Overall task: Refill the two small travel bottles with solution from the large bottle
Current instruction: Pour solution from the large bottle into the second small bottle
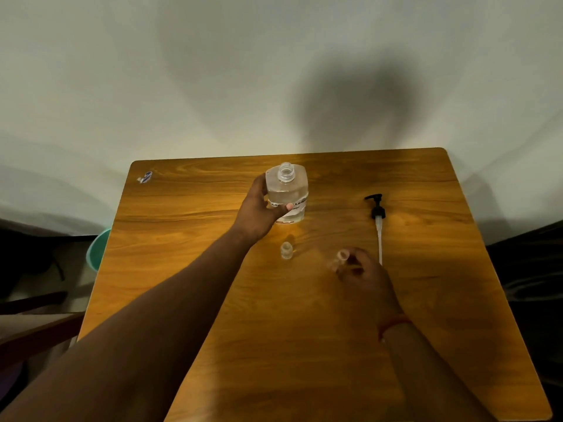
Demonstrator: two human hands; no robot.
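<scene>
Wooden table: holds everything.
Left hand: arm outstretched, gripping large bottle.
Right hand: blurred, pinching small bottle.
Label: partly hidden, unreadable.

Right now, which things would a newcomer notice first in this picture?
The left hand grips the large bottle, open at the neck, near the table's far side. The right hand holds a small travel bottle; the other small bottle stands between them. The black pump lies at the right.
</scene>
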